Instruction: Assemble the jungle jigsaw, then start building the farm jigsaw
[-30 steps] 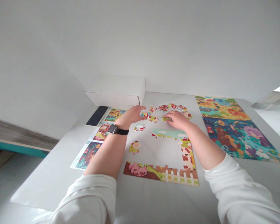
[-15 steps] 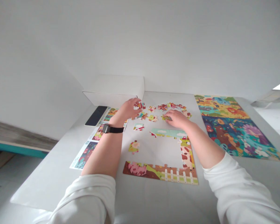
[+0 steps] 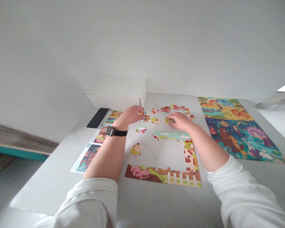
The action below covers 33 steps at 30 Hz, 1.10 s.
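My left hand [image 3: 132, 114], with a black-strapped watch on the wrist, has its fingers closed on a red and white puzzle piece [image 3: 142, 114] at the far side of the table. My right hand [image 3: 178, 119] pinches a yellow-green puzzle piece [image 3: 167, 120] behind the joined sky strip. Between the hands lies a loose yellow and pink piece [image 3: 155, 120]. Nearer to me is the partly joined puzzle frame [image 3: 191, 158], with top, right and bottom edges linked. A loose yellow piece [image 3: 136, 149] lies inside its left side, and a pale sky piece [image 3: 141, 129] sits above that.
More loose red pieces [image 3: 165, 109] lie at the back. A white box [image 3: 114, 90] stands at the back left, with a phone [image 3: 98, 117] in front of it. Picture sheets [image 3: 87, 156] are under my left forearm. A colourful animal poster [image 3: 242, 129] lies to the right.
My left hand has come down and slightly toward me with the red and white piece, over the pieces there. My right hand has barely moved.
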Motion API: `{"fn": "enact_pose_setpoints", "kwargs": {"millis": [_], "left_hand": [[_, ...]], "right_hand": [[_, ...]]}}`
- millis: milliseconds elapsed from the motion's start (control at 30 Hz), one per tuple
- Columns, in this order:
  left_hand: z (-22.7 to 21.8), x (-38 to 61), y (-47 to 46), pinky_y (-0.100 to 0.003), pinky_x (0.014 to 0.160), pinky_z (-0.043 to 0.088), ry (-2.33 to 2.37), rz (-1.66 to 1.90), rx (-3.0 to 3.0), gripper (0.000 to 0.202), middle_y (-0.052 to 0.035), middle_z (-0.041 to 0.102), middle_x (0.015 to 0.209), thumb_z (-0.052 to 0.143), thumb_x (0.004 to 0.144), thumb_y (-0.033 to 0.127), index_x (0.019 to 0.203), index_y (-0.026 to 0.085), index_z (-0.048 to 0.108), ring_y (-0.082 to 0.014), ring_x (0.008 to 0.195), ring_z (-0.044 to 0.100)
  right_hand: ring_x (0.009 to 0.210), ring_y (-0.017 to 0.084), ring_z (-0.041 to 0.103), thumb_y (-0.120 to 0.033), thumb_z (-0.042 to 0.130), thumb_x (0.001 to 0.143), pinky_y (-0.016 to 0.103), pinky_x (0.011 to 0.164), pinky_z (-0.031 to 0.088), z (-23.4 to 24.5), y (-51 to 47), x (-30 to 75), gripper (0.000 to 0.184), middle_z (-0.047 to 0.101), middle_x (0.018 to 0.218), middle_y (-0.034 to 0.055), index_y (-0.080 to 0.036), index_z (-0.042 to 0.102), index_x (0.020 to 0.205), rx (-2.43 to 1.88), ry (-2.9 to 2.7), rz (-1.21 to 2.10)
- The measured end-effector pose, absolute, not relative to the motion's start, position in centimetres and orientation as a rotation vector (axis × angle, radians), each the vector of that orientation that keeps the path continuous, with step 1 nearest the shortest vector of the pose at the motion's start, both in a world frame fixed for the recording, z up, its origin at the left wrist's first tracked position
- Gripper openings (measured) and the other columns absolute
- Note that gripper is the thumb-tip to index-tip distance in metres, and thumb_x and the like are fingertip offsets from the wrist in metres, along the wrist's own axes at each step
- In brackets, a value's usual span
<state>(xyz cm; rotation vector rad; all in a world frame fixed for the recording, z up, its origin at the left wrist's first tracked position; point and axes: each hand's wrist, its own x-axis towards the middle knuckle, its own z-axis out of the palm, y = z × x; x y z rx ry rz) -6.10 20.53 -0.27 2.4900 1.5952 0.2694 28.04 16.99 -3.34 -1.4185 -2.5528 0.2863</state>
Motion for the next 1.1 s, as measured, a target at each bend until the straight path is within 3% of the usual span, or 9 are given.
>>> {"fn": "enact_pose_setpoints", "kwargs": {"millis": [133, 433, 667, 833, 1000, 1100], "left_hand": [[-0.4, -5.9, 20.6, -0.039, 0.108, 0.056, 1.578, 0.279, 2.476, 0.05, -0.0087, 0.076, 0.133, 0.075, 0.086, 0.035, 0.135, 0.025, 0.071, -0.0291, 0.123, 0.07], [-1.1, -1.3, 19.0, -0.039, 0.118, 0.049, 1.266, 0.385, 2.613, 0.037, -0.0078, 0.073, 0.138, 0.06, 0.099, 0.031, 0.133, 0.026, 0.073, -0.0254, 0.13, 0.068], [-1.1, -0.7, 18.7, -0.038, 0.116, 0.052, 1.264, 0.302, 2.646, 0.033, -0.0068, 0.076, 0.129, 0.058, 0.097, 0.024, 0.124, 0.027, 0.076, -0.0239, 0.124, 0.07], [-1.3, -1.1, 18.8, -0.04, 0.116, 0.052, 1.259, 0.36, 2.638, 0.033, -0.006, 0.076, 0.129, 0.056, 0.098, 0.025, 0.124, 0.028, 0.076, -0.0243, 0.125, 0.069], [-1.6, -1.2, 18.9, -0.041, 0.116, 0.051, 1.26, 0.445, 2.607, 0.03, -0.0076, 0.076, 0.129, 0.059, 0.098, 0.027, 0.123, 0.026, 0.076, -0.0259, 0.127, 0.069], [-1.6, -0.5, 18.7, -0.04, 0.113, 0.053, 1.279, 0.575, 2.459, 0.03, -0.0077, 0.076, 0.131, 0.064, 0.097, 0.028, 0.125, 0.025, 0.074, -0.0259, 0.126, 0.07]], "right_hand": [[0.122, 0.029, 0.07, -0.016, 0.071, 0.096, 0.043, 0.109, 0.053, -3.5, 16.6, 27.3, 0.033, 0.076, 0.131, 0.0119, -0.025, 0.08, 0.127, -1.395, -2.533, 0.308], [0.129, 0.027, 0.069, -0.018, 0.065, 0.1, 0.044, 0.114, 0.052, -2.4, 18.8, 27.2, 0.035, 0.076, 0.137, 0.0083, -0.028, 0.078, 0.132, -1.494, -2.231, 0.291], [0.128, 0.032, 0.069, -0.029, 0.075, 0.096, 0.044, 0.11, 0.053, -2.5, 23.3, 26.0, 0.045, 0.075, 0.138, 0.0133, -0.027, 0.072, 0.141, -1.607, -2.365, 0.268], [0.126, 0.032, 0.067, -0.023, 0.07, 0.097, 0.044, 0.112, 0.051, -3.1, 23.2, 25.8, 0.038, 0.075, 0.134, 0.0126, -0.026, 0.075, 0.135, -1.629, -2.43, 0.214], [0.125, 0.032, 0.068, -0.024, 0.078, 0.09, 0.046, 0.112, 0.052, -2.9, 22.3, 27.8, 0.044, 0.074, 0.134, 0.0134, -0.025, 0.076, 0.134, -1.567, -2.419, 0.288], [0.124, 0.03, 0.069, -0.017, 0.079, 0.086, 0.044, 0.112, 0.053, -2.5, 21.6, 27.9, 0.048, 0.074, 0.132, 0.0126, -0.023, 0.076, 0.134, -1.429, -2.357, 0.336]]}}
